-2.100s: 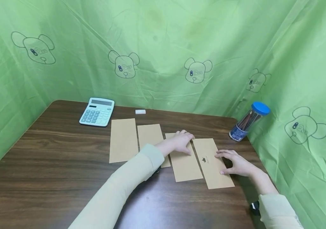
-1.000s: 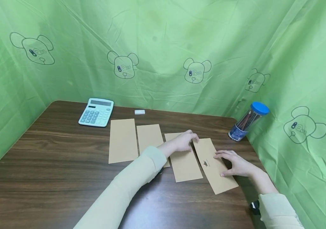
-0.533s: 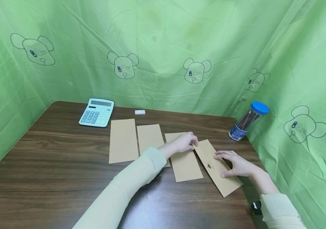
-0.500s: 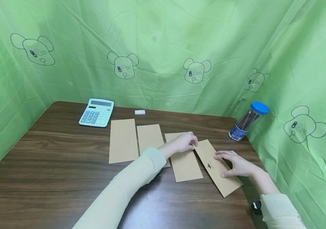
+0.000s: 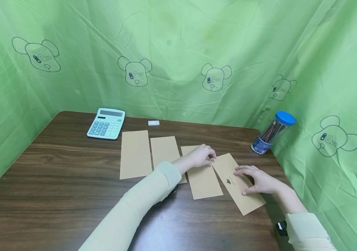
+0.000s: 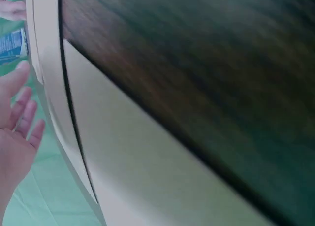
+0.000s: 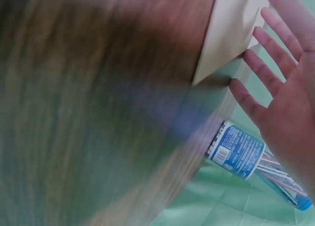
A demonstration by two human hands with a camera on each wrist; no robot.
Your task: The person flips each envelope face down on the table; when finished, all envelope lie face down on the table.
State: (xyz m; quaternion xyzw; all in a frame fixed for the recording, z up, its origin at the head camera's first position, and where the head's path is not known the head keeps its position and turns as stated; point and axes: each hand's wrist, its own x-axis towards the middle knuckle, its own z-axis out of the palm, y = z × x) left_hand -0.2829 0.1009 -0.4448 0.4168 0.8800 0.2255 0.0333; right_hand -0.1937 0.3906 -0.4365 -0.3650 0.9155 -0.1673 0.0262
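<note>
Several flat brown kraft-paper pieces lie in a row; whether they are envelopes or booklets I cannot tell. The rightmost paper (image 5: 225,169) bears a small black crown print and lies slanted. My left hand (image 5: 201,155) is over the top of the neighbouring paper (image 5: 204,184), fingertips near the crown-printed paper's upper left corner. In the left wrist view, the fingers of my left hand (image 6: 19,122) are loosely bent and pinch nothing. My right hand (image 5: 258,179) rests spread on the crown-printed paper's right side. The right wrist view shows my right hand (image 7: 288,83) with fingers apart.
Two more brown papers, a left one (image 5: 136,155) and a middle one (image 5: 164,150), lie further left. A light-blue calculator (image 5: 106,123) and a white eraser-like block (image 5: 153,123) are at the back. A blue-lidded pencil jar (image 5: 272,132) stands back right. Green curtain (image 5: 178,42) surrounds the table (image 5: 56,195).
The crown-printed paper has turned, its lower end swinging right and nearer. Its left edge, raised half a second ago, is lower now; my left fingers have let its corner go. My right hand stays put.
</note>
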